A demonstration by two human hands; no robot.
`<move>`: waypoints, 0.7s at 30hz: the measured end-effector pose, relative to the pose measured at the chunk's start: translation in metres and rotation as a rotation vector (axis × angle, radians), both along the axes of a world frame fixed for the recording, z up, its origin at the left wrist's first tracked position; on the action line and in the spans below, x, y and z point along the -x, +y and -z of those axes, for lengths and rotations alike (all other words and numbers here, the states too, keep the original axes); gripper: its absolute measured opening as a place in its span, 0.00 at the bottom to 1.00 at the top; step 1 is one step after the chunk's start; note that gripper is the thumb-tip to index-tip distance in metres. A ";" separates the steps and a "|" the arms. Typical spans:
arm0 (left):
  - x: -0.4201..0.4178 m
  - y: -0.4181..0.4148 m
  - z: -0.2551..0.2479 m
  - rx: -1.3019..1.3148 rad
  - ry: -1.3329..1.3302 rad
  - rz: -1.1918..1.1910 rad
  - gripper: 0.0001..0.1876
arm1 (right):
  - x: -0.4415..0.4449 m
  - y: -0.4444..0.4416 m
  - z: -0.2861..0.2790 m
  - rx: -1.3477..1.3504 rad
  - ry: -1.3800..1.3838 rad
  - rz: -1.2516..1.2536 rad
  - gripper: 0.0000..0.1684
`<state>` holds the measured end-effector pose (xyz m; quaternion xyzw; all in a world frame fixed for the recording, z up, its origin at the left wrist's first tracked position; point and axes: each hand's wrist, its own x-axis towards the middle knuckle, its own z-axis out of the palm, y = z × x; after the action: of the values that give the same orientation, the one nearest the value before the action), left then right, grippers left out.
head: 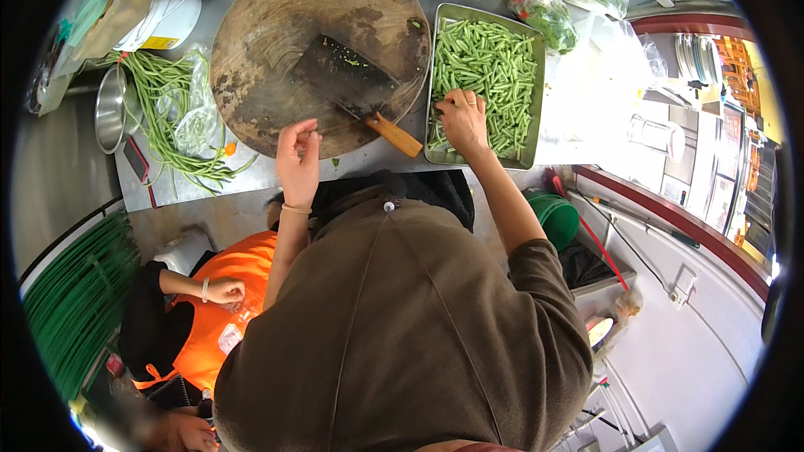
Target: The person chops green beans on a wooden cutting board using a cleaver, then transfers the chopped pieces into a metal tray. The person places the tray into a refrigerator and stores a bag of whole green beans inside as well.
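Observation:
My left hand (298, 160) hovers by the front edge of a round wooden chopping block (264, 31). Its fingers are loosely curled and nothing shows in them. On the block lies a cleaver (342, 72), its dark blade flecked with green bits and its wooden handle (394, 134) jutting past the front edge towards me. To the right of the block, cut green beans (487, 63) fill a rectangular metal tray (538, 107). My right hand (465, 122) reaches over the tray's left side, fingers bent down at the beans; whether they grip any is hidden.
Uncut long beans (163, 88) and a plastic bag (198, 129) lie left of the block, near a metal bowl (111, 110) and a phone (136, 159). Bagged vegetables (543, 12) sit behind the tray. A person in an orange apron (217, 301) is close at my left.

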<state>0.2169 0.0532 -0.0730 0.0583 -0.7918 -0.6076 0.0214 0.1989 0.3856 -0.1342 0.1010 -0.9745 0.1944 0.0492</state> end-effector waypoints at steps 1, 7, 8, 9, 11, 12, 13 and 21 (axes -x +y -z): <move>0.002 0.004 -0.002 -0.009 0.001 0.010 0.11 | 0.002 -0.001 0.007 -0.032 -0.008 0.018 0.09; 0.000 0.007 -0.006 0.042 -0.001 0.078 0.10 | 0.012 0.004 -0.007 0.029 -0.152 0.100 0.03; -0.002 0.005 -0.005 0.046 -0.005 0.062 0.10 | 0.018 0.008 -0.015 0.085 -0.191 0.087 0.03; -0.002 0.004 -0.005 0.025 0.003 0.035 0.10 | 0.022 0.014 -0.023 0.139 -0.232 0.078 0.03; -0.002 0.004 -0.004 -0.021 0.013 -0.015 0.09 | 0.048 0.029 -0.029 0.321 -0.411 0.024 0.04; -0.001 0.002 -0.002 -0.012 0.019 -0.018 0.09 | 0.062 0.029 -0.036 0.390 -0.292 0.014 0.05; -0.002 -0.001 0.001 -0.001 0.023 -0.026 0.09 | 0.078 0.027 -0.051 0.459 -0.175 -0.001 0.05; -0.005 -0.005 0.002 0.002 0.019 -0.062 0.09 | 0.153 -0.011 -0.093 0.581 0.230 0.232 0.15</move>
<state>0.2222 0.0484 -0.0745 0.0769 -0.7901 -0.6062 0.0477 0.0460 0.3749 -0.0410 -0.0074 -0.8713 0.4448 0.2075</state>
